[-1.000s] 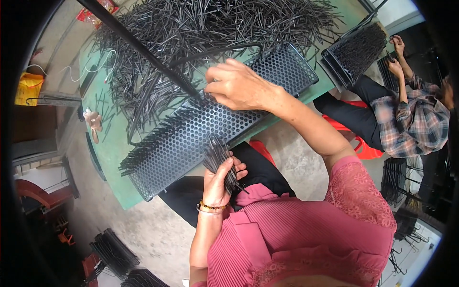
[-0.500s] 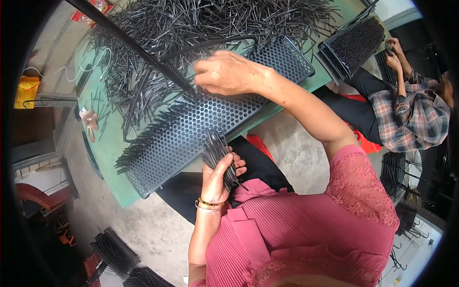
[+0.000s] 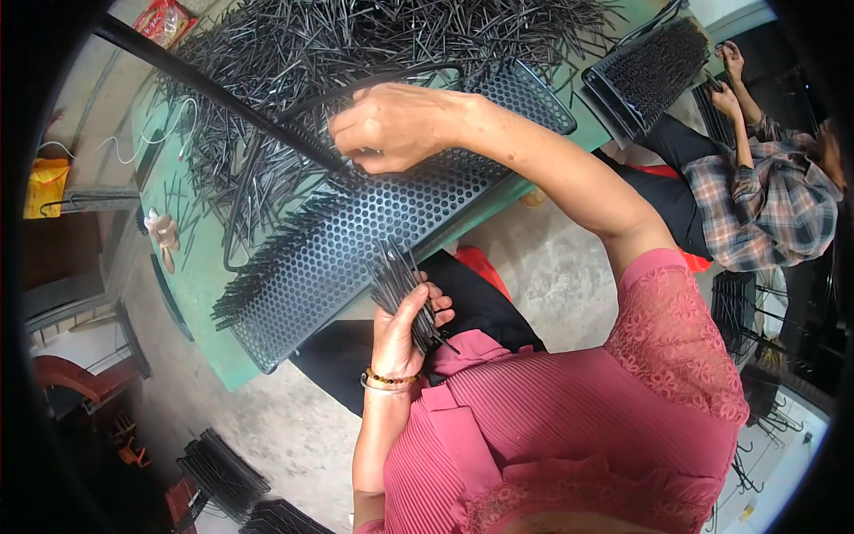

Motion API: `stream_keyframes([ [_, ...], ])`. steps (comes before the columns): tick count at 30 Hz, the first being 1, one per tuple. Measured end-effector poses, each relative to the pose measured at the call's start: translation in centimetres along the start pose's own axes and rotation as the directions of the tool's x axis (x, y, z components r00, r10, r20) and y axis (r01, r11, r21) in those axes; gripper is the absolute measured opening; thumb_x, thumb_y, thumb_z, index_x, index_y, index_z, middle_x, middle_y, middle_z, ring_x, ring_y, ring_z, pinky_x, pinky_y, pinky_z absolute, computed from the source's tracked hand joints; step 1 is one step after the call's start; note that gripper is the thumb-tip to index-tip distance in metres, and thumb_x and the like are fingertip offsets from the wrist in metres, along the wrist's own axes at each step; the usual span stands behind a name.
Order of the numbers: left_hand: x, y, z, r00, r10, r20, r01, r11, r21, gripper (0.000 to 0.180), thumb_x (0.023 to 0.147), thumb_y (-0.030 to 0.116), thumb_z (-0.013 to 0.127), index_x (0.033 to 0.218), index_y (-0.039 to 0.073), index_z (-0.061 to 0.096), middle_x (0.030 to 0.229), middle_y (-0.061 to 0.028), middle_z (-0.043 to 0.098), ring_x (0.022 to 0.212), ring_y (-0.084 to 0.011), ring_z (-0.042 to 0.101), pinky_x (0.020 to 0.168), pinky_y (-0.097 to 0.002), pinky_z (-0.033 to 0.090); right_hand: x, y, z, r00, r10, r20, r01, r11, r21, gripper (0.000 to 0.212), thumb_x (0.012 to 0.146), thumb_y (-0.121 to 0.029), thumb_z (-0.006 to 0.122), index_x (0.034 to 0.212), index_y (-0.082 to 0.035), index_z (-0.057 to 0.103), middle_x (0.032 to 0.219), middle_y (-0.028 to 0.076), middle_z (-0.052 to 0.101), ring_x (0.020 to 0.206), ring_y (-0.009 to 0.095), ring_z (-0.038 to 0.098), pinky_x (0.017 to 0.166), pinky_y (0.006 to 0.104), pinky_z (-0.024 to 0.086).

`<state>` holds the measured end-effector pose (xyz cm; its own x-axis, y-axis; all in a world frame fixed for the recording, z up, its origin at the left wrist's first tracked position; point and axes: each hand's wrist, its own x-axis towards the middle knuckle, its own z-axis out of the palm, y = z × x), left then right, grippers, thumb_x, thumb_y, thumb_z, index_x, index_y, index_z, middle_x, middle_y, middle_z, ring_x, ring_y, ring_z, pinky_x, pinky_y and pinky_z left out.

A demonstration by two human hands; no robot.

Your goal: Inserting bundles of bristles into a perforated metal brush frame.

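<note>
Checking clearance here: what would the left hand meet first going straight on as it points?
Probably the dark perforated panel; the tips of the black strips in the left hand overlap it in view, though depth is unclear.

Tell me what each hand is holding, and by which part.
Left hand: a bundle of black strips, near its middle. Right hand: cannot tell; any grip is hidden.

A pale grey, mottled, hard floor (image 3: 302,436) spreads in front of and left of the broad green-topped table (image 3: 200,329). Left of the table, in shadow, stands a dark red piece of furniture (image 3: 67,374) with a curved edge. A bright red plastic seat (image 3: 485,267) shows partly beside the table's near edge. Soft light falls across the table.
</note>
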<state>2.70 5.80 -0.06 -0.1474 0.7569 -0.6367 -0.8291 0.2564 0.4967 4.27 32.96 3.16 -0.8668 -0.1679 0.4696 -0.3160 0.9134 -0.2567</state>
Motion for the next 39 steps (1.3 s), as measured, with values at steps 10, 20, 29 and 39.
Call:
stream_keyframes([
  [10,-0.1,0.2,-0.2,1.0,-0.002,-0.01,0.002,1.0,0.008,0.025,0.088,0.011,0.06,0.109,0.0,0.052,0.088,-0.0103,0.061,0.078,-0.0208,0.064,0.067,-0.0325,0.057,1.2,-1.6,-0.7,0.986,0.1,0.132,-0.103,0.995,0.014,0.011,0.072,-0.011,0.061,0.073,-0.001,0.056,0.071,0.011,0.057,0.067,0.033,0.061,0.059,0.0425,0.048],
  [20,-0.1,0.6,0.0,0.999,0.043,0.0,-0.043,0.999,-0.015,0.028,0.088,0.012,0.06,0.111,0.0,0.051,0.098,-0.014,0.061,0.086,-0.0224,0.064,0.07,-0.0335,0.057,-0.6,-3.5,-1.7,0.963,0.268,0.023,-0.267,0.963,-0.034,0.017,0.08,-0.019,0.062,0.078,-0.002,0.061,0.077,0.01,0.057,0.067,0.032,0.06,0.061,0.0407,0.049],
  [29,0.2,1.4,1.0,0.993,0.122,-0.001,-0.121,0.992,0.021,0.028,0.089,0.013,0.058,0.113,0.0,0.05,0.099,-0.0144,0.062,0.088,-0.0227,0.064,0.07,-0.0332,0.056,-4.2,-9.9,1.6,0.714,0.627,0.312,-0.616,0.351,0.705,0.029,0.083,-0.02,0.067,0.099,0.003,0.064,0.082,0.008,0.066,0.073,0.013,0.062,0.065,0.0266,0.05],
  [39,1.1,0.3,0.5,1.0,0.015,0.0,-0.015,0.999,-0.052,0.025,0.087,0.011,0.059,0.108,-0.002,0.053,0.092,-0.0144,0.063,0.077,-0.0195,0.064,0.067,-0.0319,0.057,-3.2,-5.4,0.3,0.718,0.514,-0.469,-0.43,0.858,0.281,0.012,0.083,-0.007,0.061,0.093,0.0,0.062,0.082,0.011,0.064,0.07,0.024,0.062,0.062,0.032,0.05],
])
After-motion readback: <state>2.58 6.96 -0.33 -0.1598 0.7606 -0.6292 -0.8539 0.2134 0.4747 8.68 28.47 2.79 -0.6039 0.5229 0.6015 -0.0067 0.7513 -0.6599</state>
